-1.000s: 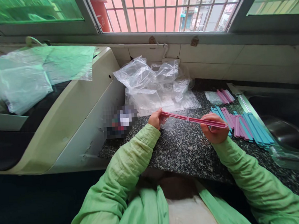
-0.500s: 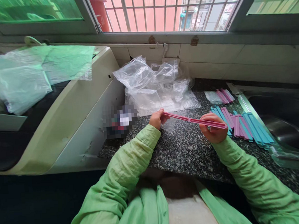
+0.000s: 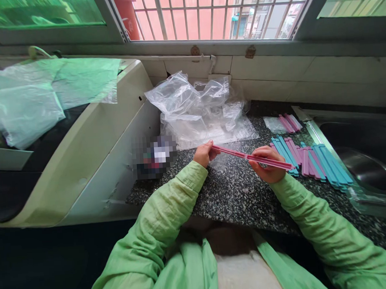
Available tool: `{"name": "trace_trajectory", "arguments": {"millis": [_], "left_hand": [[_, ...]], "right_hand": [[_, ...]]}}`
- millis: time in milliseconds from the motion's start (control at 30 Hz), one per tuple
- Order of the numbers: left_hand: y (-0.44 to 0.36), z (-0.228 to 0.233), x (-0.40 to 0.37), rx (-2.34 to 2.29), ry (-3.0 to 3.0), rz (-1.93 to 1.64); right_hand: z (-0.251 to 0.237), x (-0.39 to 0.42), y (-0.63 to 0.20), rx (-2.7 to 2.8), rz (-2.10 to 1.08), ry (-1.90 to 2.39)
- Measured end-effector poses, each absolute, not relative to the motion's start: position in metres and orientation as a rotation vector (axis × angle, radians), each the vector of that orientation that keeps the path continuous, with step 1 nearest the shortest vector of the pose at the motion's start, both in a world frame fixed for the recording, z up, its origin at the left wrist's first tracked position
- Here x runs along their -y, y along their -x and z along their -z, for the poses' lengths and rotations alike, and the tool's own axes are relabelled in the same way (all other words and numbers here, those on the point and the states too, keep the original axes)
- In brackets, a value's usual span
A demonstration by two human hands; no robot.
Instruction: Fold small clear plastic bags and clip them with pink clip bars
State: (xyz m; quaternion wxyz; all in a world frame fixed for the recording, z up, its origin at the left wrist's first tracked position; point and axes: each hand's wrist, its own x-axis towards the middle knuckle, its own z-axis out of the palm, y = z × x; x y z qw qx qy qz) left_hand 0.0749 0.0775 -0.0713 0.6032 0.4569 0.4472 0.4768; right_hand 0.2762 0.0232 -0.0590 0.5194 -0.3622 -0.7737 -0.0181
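A long pink plastic bag clip (image 3: pixel 230 152) is unfolded at its middle hinge and held above the counter, sloping down to the right. My left hand (image 3: pixel 204 153) pinches its left end. Nearer the hinge, my right hand (image 3: pixel 266 165) is closed around the right half, whose tip sticks out past the fingers. To the right of that hand lie several blue clips (image 3: pixel 333 164) and pink clips (image 3: pixel 307 161) in a row on the dark speckled counter (image 3: pixel 229 199). Farther back, a few more pink clips (image 3: pixel 288 123) rest by a small clear packet (image 3: pixel 273 125).
Crumpled clear plastic bags (image 3: pixel 197 113) lie against the tiled wall. A metal sink (image 3: pixel 367 168) is at the right. On the left stands a bulky cream appliance (image 3: pixel 113 132) with plastic sheeting (image 3: pixel 29 98) over it. A blurred-out item (image 3: pixel 154 157) sits beside it.
My right hand has slid left along the pink clip toward its hinge, leaving more of the right tip bare. My left hand has kept its hold.
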Motion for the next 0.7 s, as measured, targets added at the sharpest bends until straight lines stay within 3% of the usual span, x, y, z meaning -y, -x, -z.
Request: {"name": "trace_trajectory", "arguments": {"millis": [700], "left_hand": [[-0.0759,0.0648,-0.0742,-1.05,-1.072,-1.026]], "right_hand": [[0.0658,-0.029,-0.2723,1.963,0.094,0.928]]}}
